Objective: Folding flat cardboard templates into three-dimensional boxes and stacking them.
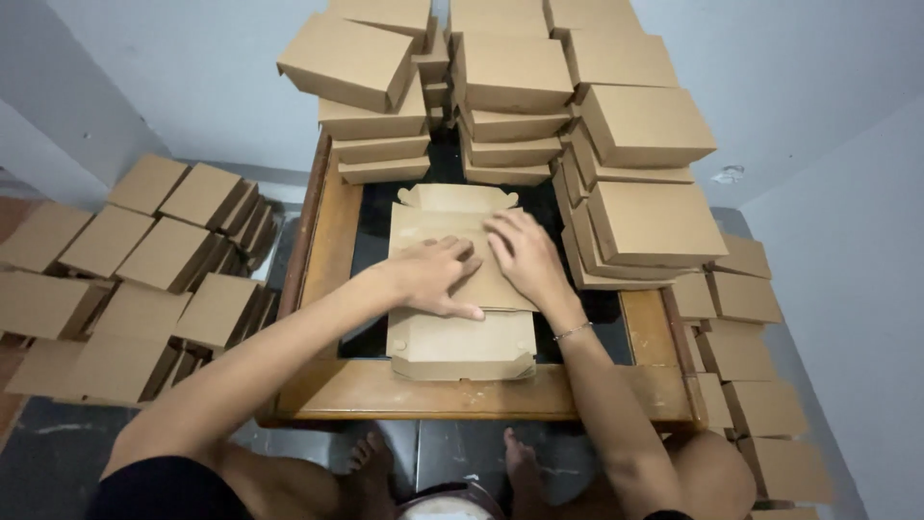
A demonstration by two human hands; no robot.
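On the low wooden worktop (332,390), a stack of flat brown cardboard box blanks (460,342) lies in the middle, over the dark inset panel. Both hands rest on the top sheet. The left hand (435,277) lies palm down with its fingers spread and pointing toward the right, pressing the card flat. The right hand (525,252) sits just beside it, nearly touching, fingers bent slightly and also pressing down; neither hand is pinching or gripping anything, though the fingertips may be working along a fold. A thin bracelet (572,331) circles the right wrist.

Such card looks light and fairly stiff, yet it would bend readily along its scored lines and crease if squeezed hard; the notched tabs at the far edge and the corner flaps at the near edge look like the most natural places to take hold.

Behind the blanks, folded boxes (510,72) are piled high at the back and along the right side of the worktop. More boxes (144,260) lie on the floor to the left, and others (760,385) to the right.
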